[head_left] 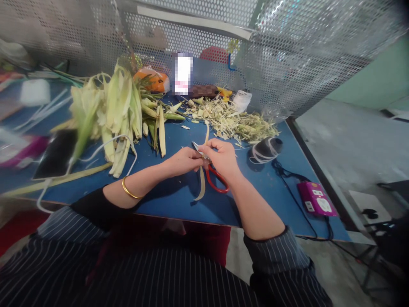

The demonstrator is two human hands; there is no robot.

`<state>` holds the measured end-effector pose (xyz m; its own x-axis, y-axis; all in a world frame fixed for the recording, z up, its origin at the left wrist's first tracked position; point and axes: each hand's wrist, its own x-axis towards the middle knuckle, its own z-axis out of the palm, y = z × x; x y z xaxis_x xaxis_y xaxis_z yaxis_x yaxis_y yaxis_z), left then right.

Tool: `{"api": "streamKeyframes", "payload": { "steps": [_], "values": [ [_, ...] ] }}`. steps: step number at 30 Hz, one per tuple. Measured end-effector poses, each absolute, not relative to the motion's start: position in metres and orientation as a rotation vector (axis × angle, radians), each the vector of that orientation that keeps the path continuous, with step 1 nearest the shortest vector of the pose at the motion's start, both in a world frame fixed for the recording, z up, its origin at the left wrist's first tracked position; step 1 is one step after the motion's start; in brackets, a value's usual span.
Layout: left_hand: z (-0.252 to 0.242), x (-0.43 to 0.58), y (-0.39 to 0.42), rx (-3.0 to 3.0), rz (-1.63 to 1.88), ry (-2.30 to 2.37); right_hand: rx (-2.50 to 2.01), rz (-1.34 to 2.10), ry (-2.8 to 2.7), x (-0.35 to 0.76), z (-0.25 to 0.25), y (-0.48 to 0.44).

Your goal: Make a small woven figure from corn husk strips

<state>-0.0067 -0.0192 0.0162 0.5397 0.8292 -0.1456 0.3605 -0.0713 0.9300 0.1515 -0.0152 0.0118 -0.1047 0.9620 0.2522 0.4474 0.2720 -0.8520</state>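
Close together over the front middle of the blue table are my two hands. My left hand (188,161) is closed, its thumb and fingertips pinching a narrow pale strip of corn husk (202,185). One end of the strip curls down toward the table's front edge; the other rises behind my fingers. My right hand (222,157) is closed around red-handled scissors (220,186), with the blades pointing up and left past my left fingertips. Fingers cover the scissors' pivot and the middle of the strip. I cannot tell whether the right fingertips also touch the strip.
Corn husks (119,106) are heaped at the left, near a dark phone (56,153) and a white cable. Husk scraps (223,117) lie at the back. A black thread cone (266,150) and purple power strip (316,198) are at right. Perforated metal panels (198,30) stand behind.
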Motion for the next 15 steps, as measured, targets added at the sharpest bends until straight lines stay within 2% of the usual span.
{"api": "streamKeyframes", "payload": {
  "steps": [9, 12, 15],
  "values": [
    [0.013, -0.006, -0.021, 1.558, 0.553, 0.931, -1.298, 0.676, -1.529, 0.146, 0.005, -0.014],
    [0.014, -0.005, -0.020, 1.387, 0.643, 0.974, -1.231, 0.490, -1.622, 0.153, 0.013, -0.013],
    [0.017, -0.006, -0.017, 1.230, 0.706, 0.971, -1.259, 0.329, -1.456, 0.161, 0.021, -0.011]
  ]
}}
